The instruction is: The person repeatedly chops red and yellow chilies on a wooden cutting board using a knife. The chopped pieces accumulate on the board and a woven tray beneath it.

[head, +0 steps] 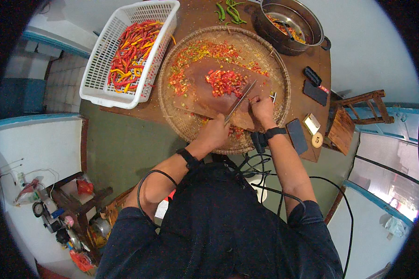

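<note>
My left hand [214, 132] grips the handle of a kitchen knife [242, 99], its blade pointing up and right over a brown cutting board [209, 101]. Chopped red chili peppers [225, 82] lie heaped at the blade's left. My right hand [263, 110] is just right of the blade, fingers curled at the board; a small dark red bit shows at the fingertips, but whether they hold it is unclear. A small metal object [273, 97] shows beside that hand. The board lies on a round woven bamboo tray [167, 115], with chopped red, yellow and green pepper around it.
A white plastic basket [87, 83] of whole red and yellow chilies stands left on the wooden table [125, 114]. Green chilies [234, 12] and a metal pot [282, 42] are at the back. Phones [296, 136] lie at right. Black cables [262, 162] hang near my right wrist.
</note>
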`<state>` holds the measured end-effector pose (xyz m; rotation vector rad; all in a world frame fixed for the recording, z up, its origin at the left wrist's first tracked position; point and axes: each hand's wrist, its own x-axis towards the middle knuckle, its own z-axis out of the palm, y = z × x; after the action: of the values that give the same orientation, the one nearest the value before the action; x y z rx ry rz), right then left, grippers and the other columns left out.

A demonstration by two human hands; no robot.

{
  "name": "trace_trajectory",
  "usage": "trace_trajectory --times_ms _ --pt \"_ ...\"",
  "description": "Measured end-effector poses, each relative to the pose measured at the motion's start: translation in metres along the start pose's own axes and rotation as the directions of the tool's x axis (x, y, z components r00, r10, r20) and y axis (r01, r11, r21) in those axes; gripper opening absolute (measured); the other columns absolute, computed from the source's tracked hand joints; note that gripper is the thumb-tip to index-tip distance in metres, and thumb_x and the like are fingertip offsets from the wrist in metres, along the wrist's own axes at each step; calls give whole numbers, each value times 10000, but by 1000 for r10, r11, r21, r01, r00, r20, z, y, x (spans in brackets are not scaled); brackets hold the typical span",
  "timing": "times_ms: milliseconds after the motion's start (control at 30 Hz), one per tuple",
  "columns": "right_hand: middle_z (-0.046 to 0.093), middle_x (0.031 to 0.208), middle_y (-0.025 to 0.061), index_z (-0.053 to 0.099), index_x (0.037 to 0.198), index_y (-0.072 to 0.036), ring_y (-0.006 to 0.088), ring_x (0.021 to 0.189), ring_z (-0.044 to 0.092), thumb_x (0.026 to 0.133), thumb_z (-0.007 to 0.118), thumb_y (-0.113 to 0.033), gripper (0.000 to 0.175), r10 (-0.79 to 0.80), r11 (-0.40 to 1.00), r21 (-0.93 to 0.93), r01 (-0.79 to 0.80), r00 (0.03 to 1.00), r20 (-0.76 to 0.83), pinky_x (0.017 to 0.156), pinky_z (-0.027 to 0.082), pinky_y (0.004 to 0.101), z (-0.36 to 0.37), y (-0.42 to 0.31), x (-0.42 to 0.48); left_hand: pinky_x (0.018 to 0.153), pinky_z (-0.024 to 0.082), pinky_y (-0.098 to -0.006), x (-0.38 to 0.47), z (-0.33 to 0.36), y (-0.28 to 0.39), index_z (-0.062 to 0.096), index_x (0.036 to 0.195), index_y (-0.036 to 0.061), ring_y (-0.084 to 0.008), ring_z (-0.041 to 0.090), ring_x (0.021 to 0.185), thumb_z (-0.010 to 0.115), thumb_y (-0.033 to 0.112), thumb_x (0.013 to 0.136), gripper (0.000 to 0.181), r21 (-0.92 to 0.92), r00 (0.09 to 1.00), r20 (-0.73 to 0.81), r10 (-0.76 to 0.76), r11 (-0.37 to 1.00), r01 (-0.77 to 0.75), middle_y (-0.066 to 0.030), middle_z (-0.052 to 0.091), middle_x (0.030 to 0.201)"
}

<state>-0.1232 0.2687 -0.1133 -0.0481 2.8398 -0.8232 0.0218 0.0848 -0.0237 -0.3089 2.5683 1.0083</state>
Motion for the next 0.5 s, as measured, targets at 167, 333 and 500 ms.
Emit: trace_trajectory --times_ms 167,333,500 --pt "710 868 255 760 919 -14 438 826 697 890 655 -249 260 -26 999 -17 27 999 33 761 563 502 -2 -1 -2 735 507 -626 -6 -5 4 493 1067 -37 -538 646 819 602 281 985 345 -11 1000 -5 -11 1000 11 -335 664 850" --pt "711 881 254 752 937 -5 437 828 695 908 650 -236 254 -77 997 8 77 997 -3 759 559 493 1 1 -5 718 509 -622 -10 -1 6 493 1052 -42 -536 644 804 601 276 987 342 10 1000 9 29 1000 -30 -336 662 842" --pt "712 894 259 736 915 -7 444 863 692 907 653 -229 237 -84 996 3 84 995 -51 778 553 503 1 -3 -8 701 509 -618 -8 4 3 487 1037 -40 -537 641 784 598 261 988 325 24 998 -4 67 997 -67 -335 655 812"
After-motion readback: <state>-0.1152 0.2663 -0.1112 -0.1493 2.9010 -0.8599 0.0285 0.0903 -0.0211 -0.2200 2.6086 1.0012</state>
